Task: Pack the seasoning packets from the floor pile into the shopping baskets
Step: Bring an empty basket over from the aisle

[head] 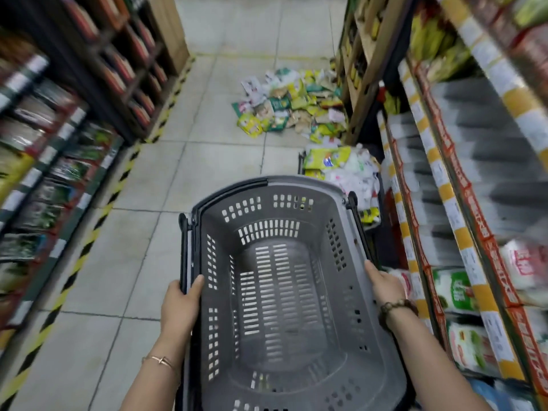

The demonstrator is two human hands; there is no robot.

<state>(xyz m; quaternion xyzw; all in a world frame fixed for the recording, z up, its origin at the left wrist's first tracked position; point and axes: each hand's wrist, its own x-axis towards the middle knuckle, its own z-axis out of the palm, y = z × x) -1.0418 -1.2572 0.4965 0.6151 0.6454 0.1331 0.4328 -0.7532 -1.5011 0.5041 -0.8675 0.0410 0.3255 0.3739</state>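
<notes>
I hold an empty grey shopping basket [284, 292] in front of me, above the floor. My left hand [181, 304] grips its left rim, thumb inside the wall. My right hand [382, 283] grips the right rim. A pile of yellow, green and white seasoning packets [293, 105] lies on the tiled floor farther down the aisle, against the right shelf. Just beyond my basket stands a second basket [344, 173], heaped with packets.
Store shelves [59, 137] line the left side and shelves with packaged goods [444, 179] line the right. Black-and-yellow tape [98, 221] runs along the left shelf base. Bare floor tiles [166, 185] lie on the left half of the aisle.
</notes>
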